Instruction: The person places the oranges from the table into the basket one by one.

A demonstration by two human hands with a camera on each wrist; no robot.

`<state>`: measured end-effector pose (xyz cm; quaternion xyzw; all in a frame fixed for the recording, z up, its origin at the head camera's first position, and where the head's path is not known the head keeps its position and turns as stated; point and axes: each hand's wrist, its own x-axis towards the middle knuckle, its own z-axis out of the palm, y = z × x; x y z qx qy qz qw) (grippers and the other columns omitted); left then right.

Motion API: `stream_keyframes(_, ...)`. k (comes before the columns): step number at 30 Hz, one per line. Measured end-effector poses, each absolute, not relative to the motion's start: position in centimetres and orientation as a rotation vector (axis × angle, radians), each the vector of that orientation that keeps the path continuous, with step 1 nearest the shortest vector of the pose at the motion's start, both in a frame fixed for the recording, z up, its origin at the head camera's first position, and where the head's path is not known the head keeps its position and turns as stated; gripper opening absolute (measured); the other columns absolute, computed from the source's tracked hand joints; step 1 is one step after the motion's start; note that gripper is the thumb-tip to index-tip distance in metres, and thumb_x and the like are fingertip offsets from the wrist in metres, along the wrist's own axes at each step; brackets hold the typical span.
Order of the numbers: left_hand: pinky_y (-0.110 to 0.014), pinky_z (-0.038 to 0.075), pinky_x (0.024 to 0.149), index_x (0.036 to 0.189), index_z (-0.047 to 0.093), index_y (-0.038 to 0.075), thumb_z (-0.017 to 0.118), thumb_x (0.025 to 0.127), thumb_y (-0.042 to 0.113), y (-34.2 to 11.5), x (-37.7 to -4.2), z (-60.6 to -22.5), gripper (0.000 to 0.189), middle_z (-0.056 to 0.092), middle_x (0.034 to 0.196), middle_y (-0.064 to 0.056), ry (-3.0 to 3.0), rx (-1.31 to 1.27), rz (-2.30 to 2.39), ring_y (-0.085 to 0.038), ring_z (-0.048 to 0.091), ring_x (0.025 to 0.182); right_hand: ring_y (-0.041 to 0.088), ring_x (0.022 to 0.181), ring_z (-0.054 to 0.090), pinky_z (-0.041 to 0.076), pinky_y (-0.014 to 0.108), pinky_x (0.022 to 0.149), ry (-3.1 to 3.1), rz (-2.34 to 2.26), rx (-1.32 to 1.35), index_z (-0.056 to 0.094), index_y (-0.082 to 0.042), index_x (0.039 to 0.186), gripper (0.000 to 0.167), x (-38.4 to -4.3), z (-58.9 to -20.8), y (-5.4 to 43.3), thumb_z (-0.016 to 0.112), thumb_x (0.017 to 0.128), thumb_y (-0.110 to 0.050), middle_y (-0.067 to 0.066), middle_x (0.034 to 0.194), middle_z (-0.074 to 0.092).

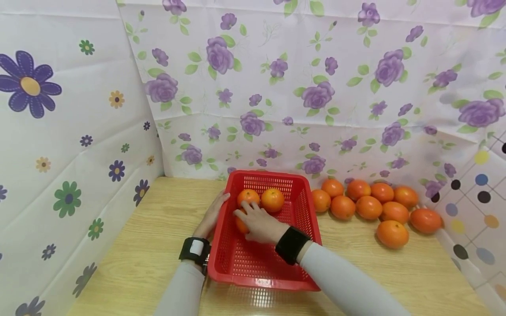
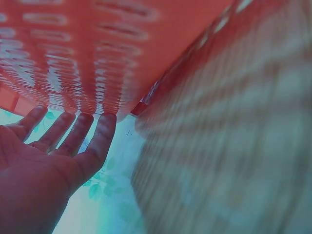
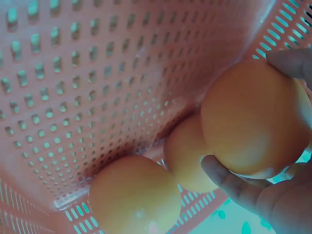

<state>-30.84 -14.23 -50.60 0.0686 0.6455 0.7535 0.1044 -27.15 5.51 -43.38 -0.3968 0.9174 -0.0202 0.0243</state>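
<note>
A red plastic basket (image 1: 262,283) with slotted walls stands on the table. Inside its left part, my right hand (image 1: 264,224) grips an orange (image 1: 240,225). The right wrist view has thumb and fingers curled round this orange (image 3: 256,119), close to the basket's perforated wall (image 3: 97,73). Two more oranges lie farther back in the basket, one at the left (image 1: 248,196) and one beside it (image 1: 272,201). Outside the left wall, my left hand (image 1: 213,217) has its fingers extended; in the left wrist view the fingertips (image 2: 106,122) are right at the slotted side.
To the right of the basket, several oranges (image 1: 369,207) lie grouped on the wooden table (image 1: 150,245). One orange (image 1: 392,234) sits nearer the front of that group. Flowered sheets (image 1: 276,87) hang behind and at the left; a dotted sheet (image 1: 474,210) borders the right.
</note>
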Motion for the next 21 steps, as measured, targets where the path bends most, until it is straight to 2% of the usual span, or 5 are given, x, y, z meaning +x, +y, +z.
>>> stream_keyframes(12, -0.053, 0.054, 0.100, 0.163, 0.027, 0.029, 0.045, 0.106, 0.058, -14.3, -30.6, -50.4, 0.066, 0.043, 0.159, -0.011, 1.892, 0.180, 2.214, -0.034, 0.051, 0.137, 0.028, 0.125, 0.041, 0.054, 0.043, 0.098, 2.857, -0.019, -1.284, 0.052, -0.017, 0.147, 0.063, -27.3, -44.3, 5.4, 0.082, 0.092, -0.027, 0.009, 0.140, 0.044)
stream_keyframes(21, -0.052, 0.053, 0.103, 0.163, 0.027, 0.028, 0.044, 0.107, 0.056, -14.4, -30.9, -50.6, 0.064, 0.042, 0.159, -0.011, 1.899, 0.188, 2.211, -0.032, 0.050, 0.137, 0.027, 0.127, 0.040, 0.052, 0.045, 0.101, 2.857, -0.027, -1.304, 0.051, -0.017, 0.148, 0.062, -27.6, -45.2, 5.5, 0.080, 0.094, -0.026, 0.007, 0.143, 0.046)
